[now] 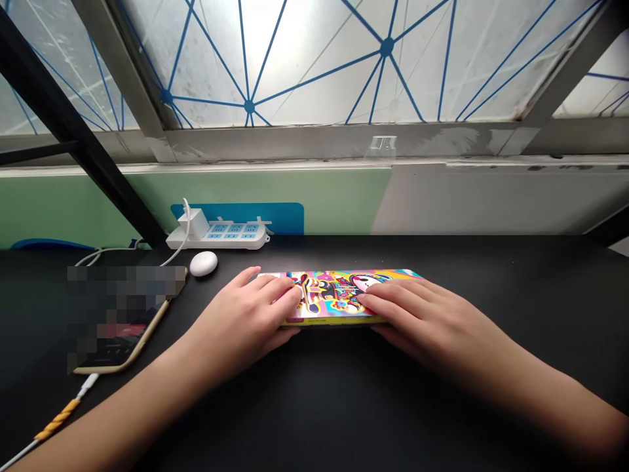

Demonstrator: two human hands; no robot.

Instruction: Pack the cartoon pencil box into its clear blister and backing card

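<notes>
A flat, brightly coloured box (pixel 329 295) with cartoon figures on its top and a yellow front side lies crosswise on the black table (pixel 334 406). My left hand (pixel 265 308) grips its left end, fingers over the top and thumb low along the near side. At the right end, my right hand (pixel 417 314) holds it the same way, with the thumb under the near edge. Both palms cover the box's ends, so its corners are partly hidden. The printed middle shows between my fingertips.
Left of my left hand lies a phone (pixel 132 328), partly blurred out, with a charging cable (pixel 59 419) plugged in. A white rounded case (pixel 203 263) sits behind it. Against the wall stands a white power strip (pixel 236 236) with an adapter. A black slanted bar (pixel 93 151) rises at left.
</notes>
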